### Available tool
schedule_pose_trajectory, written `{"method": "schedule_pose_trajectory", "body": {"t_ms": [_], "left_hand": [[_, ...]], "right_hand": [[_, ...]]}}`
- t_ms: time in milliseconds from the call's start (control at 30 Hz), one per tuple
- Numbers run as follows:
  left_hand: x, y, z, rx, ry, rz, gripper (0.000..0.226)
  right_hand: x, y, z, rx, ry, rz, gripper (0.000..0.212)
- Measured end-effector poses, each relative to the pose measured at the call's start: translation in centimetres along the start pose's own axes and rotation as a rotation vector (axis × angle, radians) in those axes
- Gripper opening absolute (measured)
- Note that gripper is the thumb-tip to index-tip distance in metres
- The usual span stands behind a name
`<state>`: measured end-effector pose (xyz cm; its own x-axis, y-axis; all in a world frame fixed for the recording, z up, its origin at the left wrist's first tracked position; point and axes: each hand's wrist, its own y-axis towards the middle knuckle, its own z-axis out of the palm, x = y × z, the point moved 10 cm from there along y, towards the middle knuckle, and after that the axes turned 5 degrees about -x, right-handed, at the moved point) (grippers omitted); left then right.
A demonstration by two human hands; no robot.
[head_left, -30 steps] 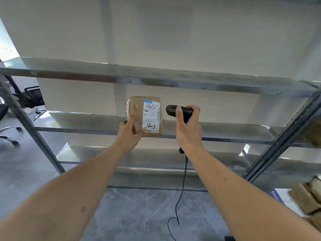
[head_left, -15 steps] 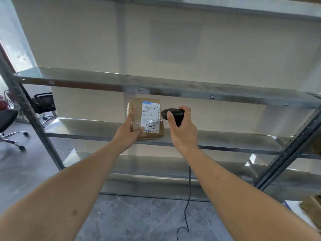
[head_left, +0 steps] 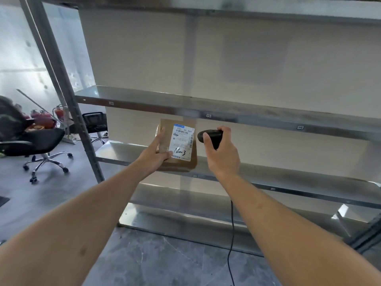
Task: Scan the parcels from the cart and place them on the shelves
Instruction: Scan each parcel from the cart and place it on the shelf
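Parcel [head_left: 177,145] held upright at frame centre, gripped by left hand [head_left: 156,156], label facing camera. Scanner [head_left: 210,137] clenched in right hand [head_left: 221,153], moved closer beside label. Scan likely underway; shelving [head_left: 268,178] pending.

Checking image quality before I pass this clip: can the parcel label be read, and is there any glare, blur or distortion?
Head view: the label on the parcel is sharp enough for its large print, the fine print smears; bright washout behind the office chair at left; sheen on the metal shelves; the wide lens bows the upright and stretches both forearms; the scanner is dark, with little detail.
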<state>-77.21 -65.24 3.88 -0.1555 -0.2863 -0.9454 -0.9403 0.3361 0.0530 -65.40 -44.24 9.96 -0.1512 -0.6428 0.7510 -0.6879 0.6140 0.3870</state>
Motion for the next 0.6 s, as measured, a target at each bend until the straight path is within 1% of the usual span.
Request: {"method": "schedule_pose_trajectory", "body": {"t_ms": [300, 433, 600], "left_hand": [[4.4, 3.8, -5.4, -0.049, -0.028, -0.092, 0.089], [7.2, 6.0, -7.1, -0.092, -0.014, -0.134, 0.089], [10.6, 9.0, -10.0, -0.16, 0.021, -0.231, 0.088]], "right_hand": [[1.9, 2.2, 8.4, 0.073, 0.0, -0.026, 0.049], [1.8, 4.0, 13.5, 0.138, 0.009, -0.024, 0.047], [2.0, 6.2, 20.4, 0.239, 0.059, -0.047, 0.047]]}}
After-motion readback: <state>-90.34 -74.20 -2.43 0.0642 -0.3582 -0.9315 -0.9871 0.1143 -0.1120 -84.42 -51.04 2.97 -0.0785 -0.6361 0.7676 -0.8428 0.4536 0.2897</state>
